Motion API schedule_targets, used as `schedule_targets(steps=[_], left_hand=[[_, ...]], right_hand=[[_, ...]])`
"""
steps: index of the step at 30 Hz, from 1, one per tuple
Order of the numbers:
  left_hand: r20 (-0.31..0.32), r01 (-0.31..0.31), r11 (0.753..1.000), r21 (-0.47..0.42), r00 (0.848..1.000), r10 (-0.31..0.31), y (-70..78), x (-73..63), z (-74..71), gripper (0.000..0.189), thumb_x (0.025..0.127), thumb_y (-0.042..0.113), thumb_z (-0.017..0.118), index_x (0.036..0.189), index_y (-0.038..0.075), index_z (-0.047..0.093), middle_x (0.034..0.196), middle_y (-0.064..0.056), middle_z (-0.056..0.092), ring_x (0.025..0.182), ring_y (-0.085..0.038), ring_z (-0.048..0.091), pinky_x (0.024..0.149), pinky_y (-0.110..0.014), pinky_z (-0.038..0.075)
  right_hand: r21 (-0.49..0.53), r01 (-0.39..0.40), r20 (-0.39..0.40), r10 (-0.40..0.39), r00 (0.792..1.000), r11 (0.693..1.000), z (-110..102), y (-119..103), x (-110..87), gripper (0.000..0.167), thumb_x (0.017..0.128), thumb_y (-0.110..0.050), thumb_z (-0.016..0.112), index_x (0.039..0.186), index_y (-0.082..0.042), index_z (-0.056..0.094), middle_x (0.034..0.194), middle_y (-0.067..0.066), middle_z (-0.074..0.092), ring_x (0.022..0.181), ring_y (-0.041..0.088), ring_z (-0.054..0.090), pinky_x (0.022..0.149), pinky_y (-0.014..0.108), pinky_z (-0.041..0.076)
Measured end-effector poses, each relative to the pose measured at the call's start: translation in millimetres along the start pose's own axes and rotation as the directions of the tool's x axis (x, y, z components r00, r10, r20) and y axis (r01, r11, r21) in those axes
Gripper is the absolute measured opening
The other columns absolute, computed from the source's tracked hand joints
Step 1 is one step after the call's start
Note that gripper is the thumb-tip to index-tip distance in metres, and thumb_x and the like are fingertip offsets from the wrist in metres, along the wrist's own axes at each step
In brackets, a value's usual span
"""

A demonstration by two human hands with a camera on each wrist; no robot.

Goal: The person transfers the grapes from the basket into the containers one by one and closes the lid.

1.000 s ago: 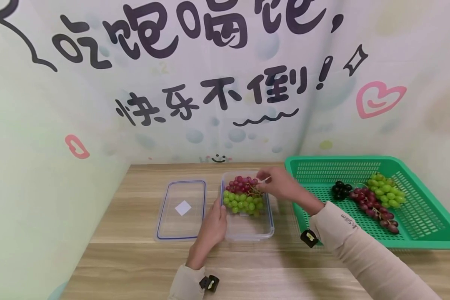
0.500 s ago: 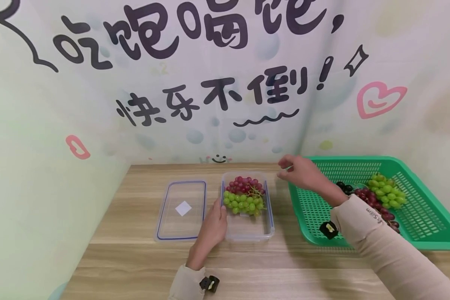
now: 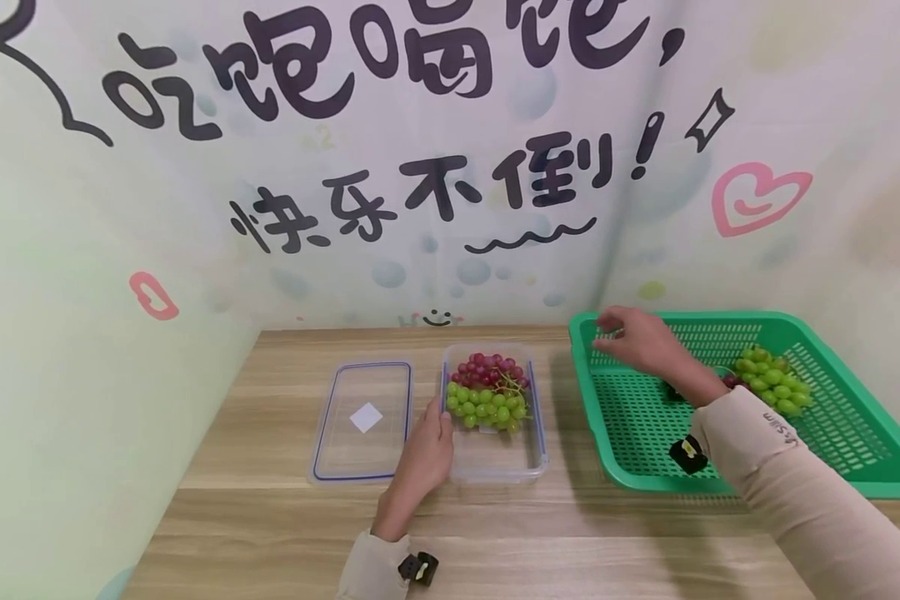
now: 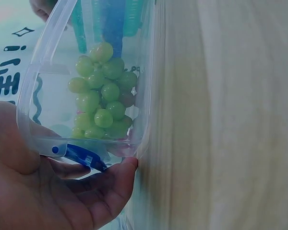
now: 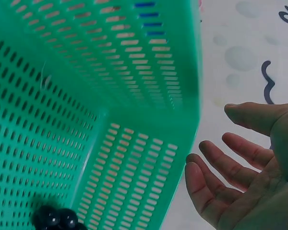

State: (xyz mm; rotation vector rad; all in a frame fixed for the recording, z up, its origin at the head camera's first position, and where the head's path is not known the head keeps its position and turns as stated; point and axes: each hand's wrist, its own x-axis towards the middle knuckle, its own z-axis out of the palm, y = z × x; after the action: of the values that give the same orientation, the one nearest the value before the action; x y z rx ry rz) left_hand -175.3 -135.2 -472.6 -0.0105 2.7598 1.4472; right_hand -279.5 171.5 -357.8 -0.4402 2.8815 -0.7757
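Observation:
My left hand holds the left side of a clear plastic food container, its fingers beside the blue latch in the left wrist view. At the back of the container lie red grapes, with a bunch of green grapes in front of them. My right hand hovers over the left part of a green plastic basket. Its fingers are loosely bent, and the right wrist view shows nothing in them. Black grapes lie in the basket, mostly hidden by my arm in the head view.
More green grapes lie in the basket's back right part, with a few dark red grapes peeking out beside my right forearm. A clear lid with a blue seal lies flat left of the container. A printed wall cloth hangs behind the table.
My right hand has left the grapes in the container and moved right, over the basket's left side. The left hand stays on the container.

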Motion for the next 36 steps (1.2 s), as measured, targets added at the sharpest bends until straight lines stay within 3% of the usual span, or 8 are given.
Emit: schedule_targets(steps=[22,36], left_hand=[[-0.018,0.002,1.000,0.008,1.000,-0.001,-5.1,0.5,-2.8,0.051,0.108,0.020,0.031,0.153,-0.003,0.027,0.152,-0.027,0.038,0.142,-0.041,0.036,0.115,-0.057,0.032],[-0.010,0.016,1.000,0.005,1.000,-0.016,-4.8,-0.5,-2.4,0.052,0.109,0.021,0.029,0.154,-0.005,0.024,0.155,-0.026,0.033,0.144,-0.041,0.032,0.116,-0.056,0.030]], right_hand=[[-0.054,-0.041,0.004,0.041,0.999,0.998,-14.2,58.3,-3.2,0.050,0.099,-0.024,0.058,0.131,0.013,0.050,0.128,0.038,0.054,0.111,0.051,0.056,0.084,0.060,0.051],[-0.115,-0.164,0.095,0.175,0.980,0.980,-17.9,78.5,-5.5,0.060,0.097,-0.022,0.059,0.135,0.020,0.042,0.133,0.043,0.045,0.113,0.058,0.049,0.085,0.064,0.049]])
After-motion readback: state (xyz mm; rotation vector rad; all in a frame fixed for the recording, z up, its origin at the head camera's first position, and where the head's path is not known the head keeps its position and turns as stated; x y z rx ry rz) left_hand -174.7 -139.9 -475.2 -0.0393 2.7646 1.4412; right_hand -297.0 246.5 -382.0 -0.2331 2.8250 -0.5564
